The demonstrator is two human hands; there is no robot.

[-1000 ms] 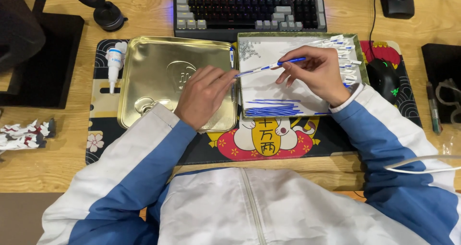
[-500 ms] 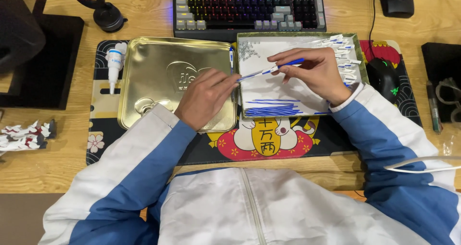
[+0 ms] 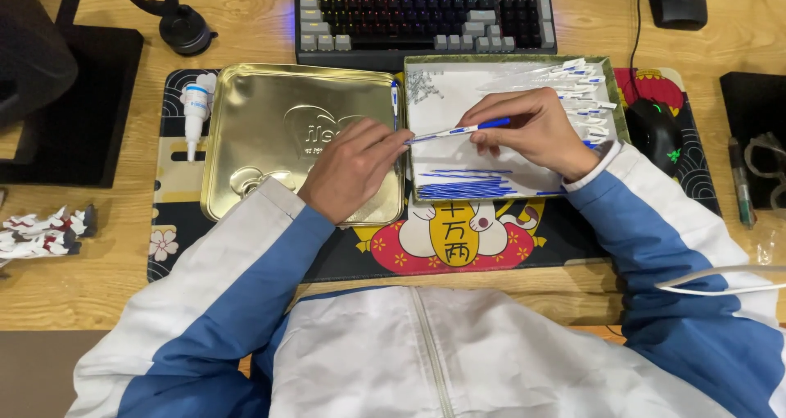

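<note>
While both hands [image 3: 446,144] pinch a thin blue-and-white stick [image 3: 458,131], perhaps plastic.

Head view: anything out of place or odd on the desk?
Nothing spilled or damaged. The glue bottle lies on its side left of the gold lid, and crumpled wrappers sit at the desk's left edge. Both hands hold one blue-and-white stick.

You have one view only, from the camera on your head, looking steeply down over your chest at the counter [image 3: 98,295]. It sits close: your sleeves fill the near edge, and the keyboard [image 3: 426,13] at the far edge is cut off.
</note>
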